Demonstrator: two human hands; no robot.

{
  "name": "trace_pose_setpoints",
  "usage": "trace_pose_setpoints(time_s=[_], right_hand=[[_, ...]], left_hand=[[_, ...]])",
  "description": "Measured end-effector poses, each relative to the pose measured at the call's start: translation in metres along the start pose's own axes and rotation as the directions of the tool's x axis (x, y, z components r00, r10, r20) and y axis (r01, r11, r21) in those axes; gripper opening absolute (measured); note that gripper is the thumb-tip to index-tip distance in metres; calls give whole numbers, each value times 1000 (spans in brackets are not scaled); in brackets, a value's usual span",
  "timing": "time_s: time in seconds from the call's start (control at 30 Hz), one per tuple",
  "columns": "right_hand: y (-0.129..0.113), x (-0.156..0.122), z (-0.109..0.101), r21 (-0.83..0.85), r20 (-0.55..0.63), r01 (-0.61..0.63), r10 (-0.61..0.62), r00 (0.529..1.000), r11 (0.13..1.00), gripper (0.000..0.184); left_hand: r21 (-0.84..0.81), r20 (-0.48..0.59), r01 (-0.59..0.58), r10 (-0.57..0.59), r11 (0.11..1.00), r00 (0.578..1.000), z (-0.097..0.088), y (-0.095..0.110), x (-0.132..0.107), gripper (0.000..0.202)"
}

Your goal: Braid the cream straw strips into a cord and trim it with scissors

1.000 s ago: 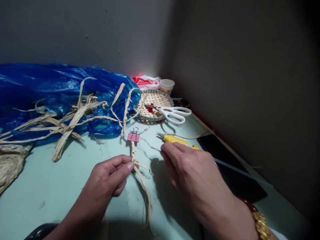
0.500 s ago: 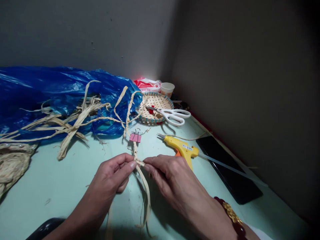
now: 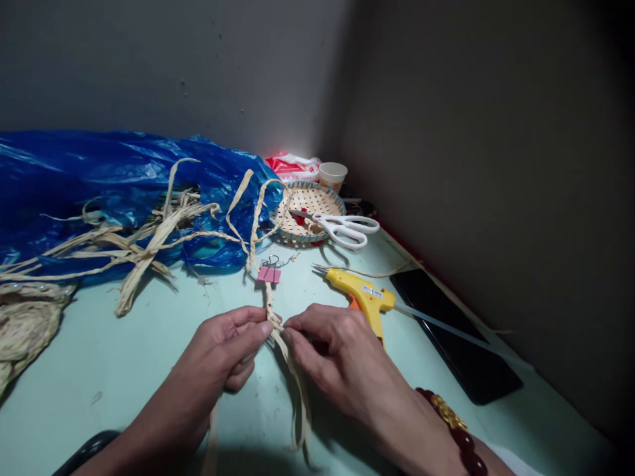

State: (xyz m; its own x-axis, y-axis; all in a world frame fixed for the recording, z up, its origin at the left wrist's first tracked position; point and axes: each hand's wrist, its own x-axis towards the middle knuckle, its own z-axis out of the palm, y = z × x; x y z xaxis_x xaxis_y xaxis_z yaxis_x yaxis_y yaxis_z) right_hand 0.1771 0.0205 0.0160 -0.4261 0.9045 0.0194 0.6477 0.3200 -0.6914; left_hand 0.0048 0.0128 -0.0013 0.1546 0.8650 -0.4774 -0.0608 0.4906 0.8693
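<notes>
A pale plant-fibre braid (image 3: 269, 299) runs toward me from under a pink binder clip (image 3: 268, 274). My left hand (image 3: 225, 350) pinches the braid's near end between thumb and forefinger. Just to the right, my right hand (image 3: 337, 357) is closed on one fibre strand (image 3: 278, 327) at its fingertips. Loose strand ends (image 3: 300, 403) hang down between the two hands. Beyond the clip, the finished length of braid (image 3: 256, 218) loops back toward a basket. A beaded bracelet (image 3: 454, 423) with a gold piece is around my right wrist.
Scissors (image 3: 347, 228) with white handles rest on the round woven basket (image 3: 317, 198). A yellow glue gun (image 3: 364, 294) and a black phone (image 3: 456, 344) lie at right. Dry fibre strips (image 3: 149, 258) spill from a blue plastic bag (image 3: 74, 172); a woven piece (image 3: 30, 327) sits far left.
My right hand has shifted slightly, its fingers still pinching a strand close to the left fingertips. The hanging strand ends have swung a little to the right.
</notes>
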Motion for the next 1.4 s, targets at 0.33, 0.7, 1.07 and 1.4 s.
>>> trace_pose_setpoints(time_s=[0.33, 0.7, 1.07, 1.4], right_hand=[[-1, 0, -1, -19, 22, -54, 55, 998, 998, 28], [-11, -7, 32, -114, -79, 57, -66, 995, 992, 17], [-18, -8, 59, -698, -85, 358, -567, 819, 621, 21], [-18, 5, -16, 26, -24, 24, -24, 999, 999, 22]], left_hand=[[239, -146, -107, 144, 965, 979, 1, -5, -2, 22], [195, -156, -150, 182, 969, 971, 5, -1, 3, 18], [66, -103, -156, 162, 986, 981, 0, -6, 2, 25], [79, -112, -239, 247, 968, 963, -2, -5, 1, 24]])
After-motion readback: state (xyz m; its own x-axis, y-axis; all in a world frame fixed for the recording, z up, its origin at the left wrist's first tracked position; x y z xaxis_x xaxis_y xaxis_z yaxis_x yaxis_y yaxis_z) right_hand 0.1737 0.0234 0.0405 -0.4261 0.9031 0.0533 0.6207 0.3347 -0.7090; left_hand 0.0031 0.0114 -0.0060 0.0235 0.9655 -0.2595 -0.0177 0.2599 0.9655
